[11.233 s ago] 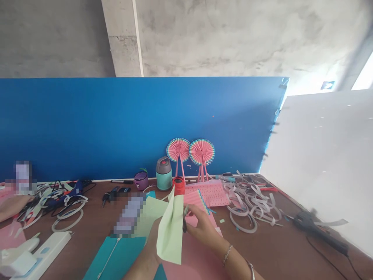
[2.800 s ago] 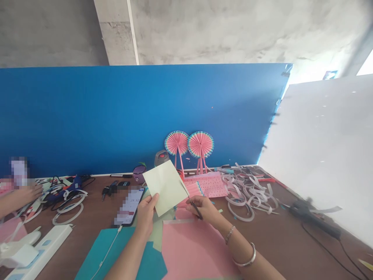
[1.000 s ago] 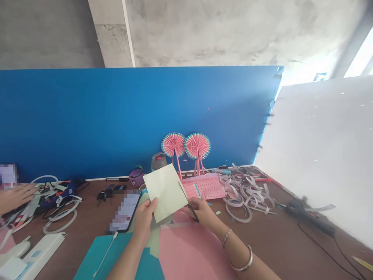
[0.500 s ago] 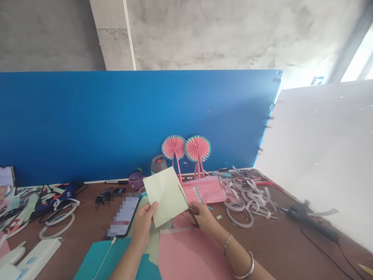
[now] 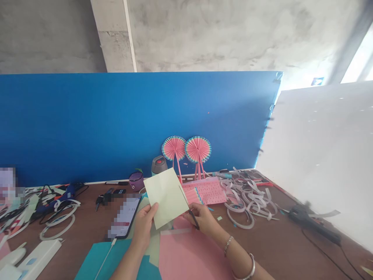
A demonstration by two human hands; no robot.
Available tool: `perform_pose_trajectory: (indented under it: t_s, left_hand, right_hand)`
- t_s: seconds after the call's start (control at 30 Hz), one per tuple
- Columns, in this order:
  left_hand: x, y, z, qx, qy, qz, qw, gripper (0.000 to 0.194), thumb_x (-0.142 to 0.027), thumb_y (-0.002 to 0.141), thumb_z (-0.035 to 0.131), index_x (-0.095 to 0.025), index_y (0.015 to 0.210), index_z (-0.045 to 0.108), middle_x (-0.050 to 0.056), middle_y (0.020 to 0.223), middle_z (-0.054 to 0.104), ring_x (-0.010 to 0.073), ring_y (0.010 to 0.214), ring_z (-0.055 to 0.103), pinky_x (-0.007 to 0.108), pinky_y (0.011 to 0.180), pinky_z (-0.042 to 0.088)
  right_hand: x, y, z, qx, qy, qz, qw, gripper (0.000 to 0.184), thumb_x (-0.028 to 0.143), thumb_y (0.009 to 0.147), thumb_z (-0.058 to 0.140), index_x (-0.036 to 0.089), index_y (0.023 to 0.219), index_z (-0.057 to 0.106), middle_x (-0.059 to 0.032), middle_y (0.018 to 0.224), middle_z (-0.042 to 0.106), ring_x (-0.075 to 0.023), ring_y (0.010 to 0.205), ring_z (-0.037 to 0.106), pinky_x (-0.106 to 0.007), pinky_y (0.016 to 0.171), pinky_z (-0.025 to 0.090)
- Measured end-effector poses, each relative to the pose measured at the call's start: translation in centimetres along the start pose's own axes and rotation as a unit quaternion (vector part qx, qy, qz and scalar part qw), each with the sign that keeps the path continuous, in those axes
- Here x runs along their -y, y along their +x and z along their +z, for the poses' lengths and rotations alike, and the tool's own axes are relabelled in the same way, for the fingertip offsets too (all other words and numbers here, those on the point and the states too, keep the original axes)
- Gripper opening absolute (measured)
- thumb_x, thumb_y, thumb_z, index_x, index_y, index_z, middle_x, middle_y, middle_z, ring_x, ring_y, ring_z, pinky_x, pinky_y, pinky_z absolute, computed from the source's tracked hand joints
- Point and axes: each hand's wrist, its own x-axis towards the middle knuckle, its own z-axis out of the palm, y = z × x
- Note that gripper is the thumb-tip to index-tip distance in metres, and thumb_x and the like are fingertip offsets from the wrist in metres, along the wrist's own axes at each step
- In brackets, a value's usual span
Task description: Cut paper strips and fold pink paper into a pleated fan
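My left hand (image 5: 146,221) pinches a pale green sheet of paper (image 5: 166,198) by its lower left edge, thumb on top. My right hand (image 5: 201,217) is closed around the dark handles of scissors (image 5: 193,218). The scissor blades lie along the sheet's right edge. Below both hands, a large pink sheet (image 5: 192,254) lies over a teal sheet (image 5: 101,256) and some pale green paper. Just behind the held sheet is a pink patterned paper (image 5: 211,190).
Two round pink folded-paper fans (image 5: 186,149) stand against the blue partition (image 5: 116,124). A phone (image 5: 125,217) with a white cable lies left of my left hand. Curled white strips (image 5: 250,198) are heaped at right, near a black power strip (image 5: 314,225). A purple cup (image 5: 136,181) stands behind.
Almost nothing differs. The whole view has shifted very slightly, while both hands, the sheet and the scissors keep nearly the same positions.
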Motion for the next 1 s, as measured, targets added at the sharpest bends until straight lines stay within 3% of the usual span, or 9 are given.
perform_pose_trajectory:
  t_s: [0.37, 1.0]
  left_hand:
    - [0.9, 0.8, -0.7, 0.018, -0.014, -0.006, 1.000, 0.050, -0.048, 0.062, 0.078, -0.014, 0.097, 0.073, 0.012, 0.087, 0.075, 0.0310, 0.085, 0.069, 0.039, 0.073, 0.054]
    - [1.2, 0.7, -0.6, 0.052, -0.004, -0.023, 0.998, 0.049, -0.050, 0.067, 0.074, -0.014, 0.100, 0.072, 0.012, 0.102, 0.073, 0.0335, 0.097, 0.066, 0.039, 0.078, 0.053]
  right_hand:
    - [-1.0, 0.4, 0.0, 0.003, 0.024, -0.002, 1.000, 0.022, 0.034, 0.064, 0.066, 0.018, 0.076, 0.057, 0.0074, 0.047, 0.043, -0.0080, 0.040, 0.036, -0.021, 0.041, 0.028]
    - [-2.9, 1.1, 0.3, -0.017, 0.050, -0.018, 0.998, 0.016, 0.022, 0.060, 0.054, 0.018, 0.075, 0.057, 0.0071, 0.051, 0.044, -0.0066, 0.041, 0.032, -0.020, 0.040, 0.024]
